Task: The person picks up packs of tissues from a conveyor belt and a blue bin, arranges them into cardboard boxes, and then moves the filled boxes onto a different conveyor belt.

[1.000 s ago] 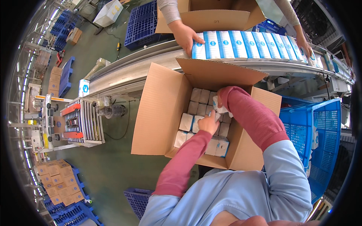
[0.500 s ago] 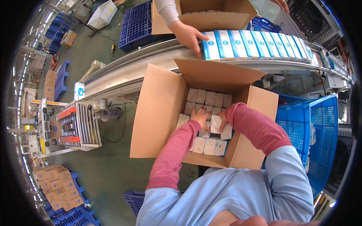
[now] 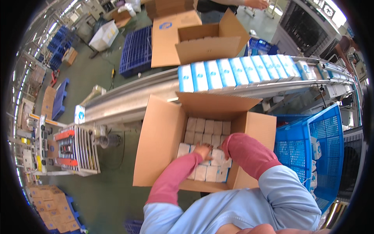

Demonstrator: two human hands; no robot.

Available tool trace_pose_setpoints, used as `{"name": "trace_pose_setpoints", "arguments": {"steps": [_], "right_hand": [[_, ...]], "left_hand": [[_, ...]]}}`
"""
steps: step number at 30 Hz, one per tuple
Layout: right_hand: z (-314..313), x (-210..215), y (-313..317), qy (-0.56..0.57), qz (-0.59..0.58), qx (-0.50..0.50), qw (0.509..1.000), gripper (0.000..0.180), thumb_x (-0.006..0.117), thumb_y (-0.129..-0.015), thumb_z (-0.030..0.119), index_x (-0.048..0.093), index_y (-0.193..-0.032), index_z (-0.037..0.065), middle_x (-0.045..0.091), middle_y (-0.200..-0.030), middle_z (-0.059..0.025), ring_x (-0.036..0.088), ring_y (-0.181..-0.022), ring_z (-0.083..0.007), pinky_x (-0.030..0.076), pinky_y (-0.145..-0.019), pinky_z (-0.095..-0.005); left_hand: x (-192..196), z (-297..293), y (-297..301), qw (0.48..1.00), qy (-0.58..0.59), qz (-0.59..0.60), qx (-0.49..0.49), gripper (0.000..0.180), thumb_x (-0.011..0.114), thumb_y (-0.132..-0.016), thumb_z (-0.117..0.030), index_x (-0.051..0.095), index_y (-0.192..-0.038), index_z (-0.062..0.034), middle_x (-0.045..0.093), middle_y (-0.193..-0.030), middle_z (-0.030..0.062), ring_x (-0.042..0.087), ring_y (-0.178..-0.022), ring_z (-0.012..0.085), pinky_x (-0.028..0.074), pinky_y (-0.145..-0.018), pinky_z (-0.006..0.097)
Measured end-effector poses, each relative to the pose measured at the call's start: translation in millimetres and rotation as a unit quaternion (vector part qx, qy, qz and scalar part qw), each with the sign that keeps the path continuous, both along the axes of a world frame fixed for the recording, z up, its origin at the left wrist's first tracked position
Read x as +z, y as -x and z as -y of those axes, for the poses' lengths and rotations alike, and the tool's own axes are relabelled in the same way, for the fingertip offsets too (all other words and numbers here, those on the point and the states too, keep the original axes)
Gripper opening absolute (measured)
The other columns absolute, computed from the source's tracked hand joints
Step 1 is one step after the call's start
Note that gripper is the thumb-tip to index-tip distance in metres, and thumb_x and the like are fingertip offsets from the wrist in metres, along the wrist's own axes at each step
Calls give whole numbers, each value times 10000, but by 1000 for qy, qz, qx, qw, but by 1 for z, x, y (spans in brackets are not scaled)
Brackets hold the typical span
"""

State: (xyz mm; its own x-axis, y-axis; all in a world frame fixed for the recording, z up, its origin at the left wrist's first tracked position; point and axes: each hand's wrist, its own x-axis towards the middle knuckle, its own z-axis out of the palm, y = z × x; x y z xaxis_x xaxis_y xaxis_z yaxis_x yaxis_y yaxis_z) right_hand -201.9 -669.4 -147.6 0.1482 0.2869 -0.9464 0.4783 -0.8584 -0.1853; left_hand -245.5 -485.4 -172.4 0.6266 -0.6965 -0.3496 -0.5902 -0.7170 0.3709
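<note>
An open cardboard box [image 3: 156, 148] stands in front of me, its flaps folded out. Inside, white tissue packs [image 3: 208, 126] with some blue faces sit upright in rows. My left hand [image 3: 202, 151] lies over packs in the middle rows, fingers spread, resting on their tops. My right hand [image 3: 225, 148] is beside it, near the box's right wall, with its fingers against the side of a tissue pack [image 3: 217, 156]. The right sleeve covers much of that hand.
Beyond the box, a conveyor [image 3: 132, 93] carries a row of blue-and-white packs [image 3: 228, 72]. Another open carton [image 3: 206, 46] stands across it. To the right is a blue crate [image 3: 294, 152] with packs in it; to the left, a roller stand [image 3: 80, 150]. A person's hand [image 3: 257, 4] shows far off.
My view has shifted, so the box appears lower. The other person's hand has left the pack row, which has slid left along the conveyor. The pack by my right hand sits lower among the others.
</note>
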Motion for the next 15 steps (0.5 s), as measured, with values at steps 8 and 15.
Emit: {"name": "trace_pose_setpoints", "arguments": {"steps": [8, 15], "right_hand": [[27, 133, 95, -307, 322, 45, 894, 607, 539, -760, 505, 456, -1224, 124, 459, -1250, -54, 324, -1242, -211, 243, -990, -544], [94, 125, 122, -371, 466, -95, 798, 517, 518, -756, 517, 563, -1099, 132, 362, -1336, -58, 152, -1322, -236, 52, -947, -698]], "left_hand": [[137, -37, 115, 968, 36, -220, -116, 445, 653, -660, -295, 552, -1014, -45, 589, -960, 175, 568, -892, 319, 453, -776, 408], [120, -19, 143, 996, 94, -9, -4, 112, 565, -692, -136, 580, -785, -76, 612, -726, 118, 597, -684, 293, 472, -606, 402]]}}
